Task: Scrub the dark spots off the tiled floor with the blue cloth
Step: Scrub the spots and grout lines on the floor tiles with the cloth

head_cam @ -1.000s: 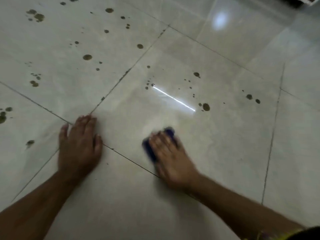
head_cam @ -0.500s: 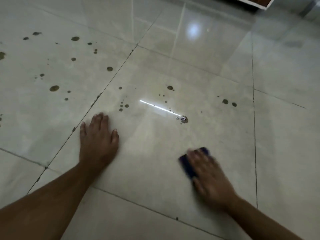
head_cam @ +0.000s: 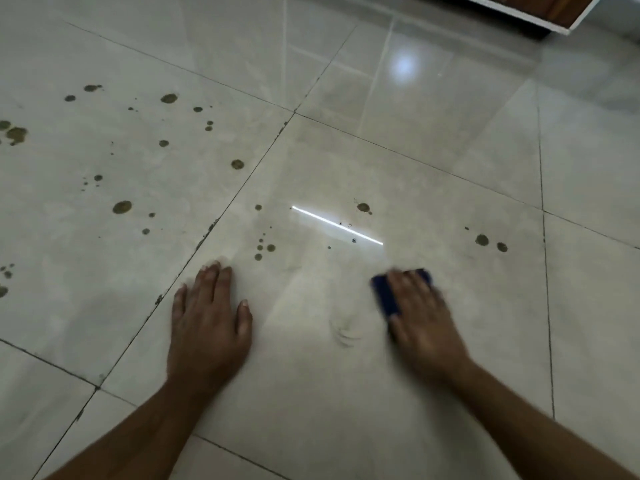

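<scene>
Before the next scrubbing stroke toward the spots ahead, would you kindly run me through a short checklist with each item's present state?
1. Blue cloth under the right hand: ok, the hand presses on it.
2. Left hand braced flat on the tiled floor: ok.
3. Dark spots left on this tile: not ok, several remain ahead of both hands.
4. Adjacent tile to the left: not ok, a large spot and many others.
5. Cloth wet enough: cannot tell.
6. Faint smear beside the cloth: not ok, marks show.
</scene>
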